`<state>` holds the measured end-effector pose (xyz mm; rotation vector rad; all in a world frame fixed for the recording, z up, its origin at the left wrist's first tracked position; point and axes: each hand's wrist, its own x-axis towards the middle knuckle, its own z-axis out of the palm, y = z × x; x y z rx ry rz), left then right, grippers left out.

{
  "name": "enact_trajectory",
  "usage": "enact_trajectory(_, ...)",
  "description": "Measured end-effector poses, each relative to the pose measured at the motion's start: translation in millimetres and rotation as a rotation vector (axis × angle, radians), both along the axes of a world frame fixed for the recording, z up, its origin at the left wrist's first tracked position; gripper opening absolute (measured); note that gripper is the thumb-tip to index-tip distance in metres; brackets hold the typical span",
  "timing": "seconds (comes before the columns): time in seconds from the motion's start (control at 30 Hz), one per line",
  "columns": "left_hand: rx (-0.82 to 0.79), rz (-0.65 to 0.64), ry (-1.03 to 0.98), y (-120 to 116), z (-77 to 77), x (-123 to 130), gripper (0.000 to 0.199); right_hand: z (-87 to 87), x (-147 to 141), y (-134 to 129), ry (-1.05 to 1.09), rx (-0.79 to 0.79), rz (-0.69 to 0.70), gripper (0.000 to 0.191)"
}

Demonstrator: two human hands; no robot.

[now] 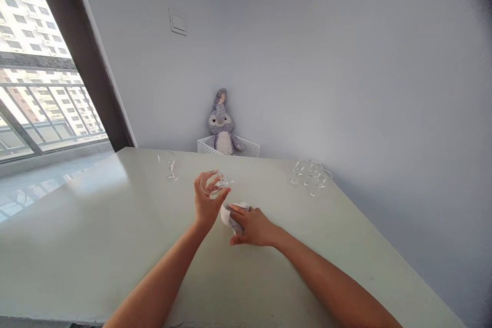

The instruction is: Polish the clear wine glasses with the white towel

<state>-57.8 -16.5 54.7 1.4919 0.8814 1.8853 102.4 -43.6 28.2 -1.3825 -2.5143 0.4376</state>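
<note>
My left hand grips a clear stemmed glass by its bowl, fingers and thumb around the sides. The glass is tipped over, its rim facing toward me and its stem pointing off to the right. Just right of and below it, my right hand has hold of a crumpled white cloth, low over the table. Cloth and glass are close together; whether they touch I cannot tell. Part of the cloth is hidden under the right fingers.
One stemmed glass stands upright at the table's far left. A group of similar glasses stands at the far right of the pale table. Behind the far edge, a plush rabbit sits in a white basket against the wall.
</note>
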Motion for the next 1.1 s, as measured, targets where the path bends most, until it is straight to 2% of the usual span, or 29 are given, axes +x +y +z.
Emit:
enact_trajectory(0.07,0.092,0.115,0.097,-0.2,-1.5,-1.3,0.059,14.5,1.2,-4.8,-0.055,0.045,0.057,0.064)
enact_trajectory(0.17,0.148,0.164,0.211,-2.1,-12.4,4.2,0.061,29.3,3.7,-3.5,-0.002,0.150,-0.136,0.043)
enact_trajectory(0.27,0.140,0.051,0.262,-7.3,-25.5,15.5,0.063,28.9,-0.2,2.4,0.045,0.263,-0.293,0.034)
enact_trajectory(0.4,0.028,-0.191,0.202,-16.9,-29.8,28.3,0.061,10.3,-7.8,12.7,0.024,0.259,-0.308,0.019)
enact_trajectory(0.47,-0.068,-0.274,0.158,-18.5,-28.2,30.7,0.063,-0.3,-1.9,21.8,0.057,0.234,-0.330,0.018)
enact_trajectory(0.57,-0.195,-0.258,0.146,-12.8,-30.5,29.4,0.068,-12.2,27.5,42.2,0.170,0.158,-0.539,0.020)
enact_trajectory(0.67,-0.275,-0.156,0.124,-0.2,-40.1,24.7,0.064,-19.8,73.9,64.3,0.223,0.125,-0.760,0.028)
enact_trajectory(0.8,-0.363,-0.090,0.063,13.8,-50.1,18.5,0.056,-29.3,131.2,81.2,0.253,0.102,-0.992,0.034)
enact_trajectory(0.93,-0.431,-0.036,0.095,16.4,-50.0,15.8,0.051,-39.6,162.1,85.6,0.290,0.071,-1.136,0.035)
enact_trajectory(1.1,-0.451,-0.048,0.088,17.9,-52.8,13.7,0.049,-44.9,175.0,87.8,0.326,0.076,-1.211,0.033)
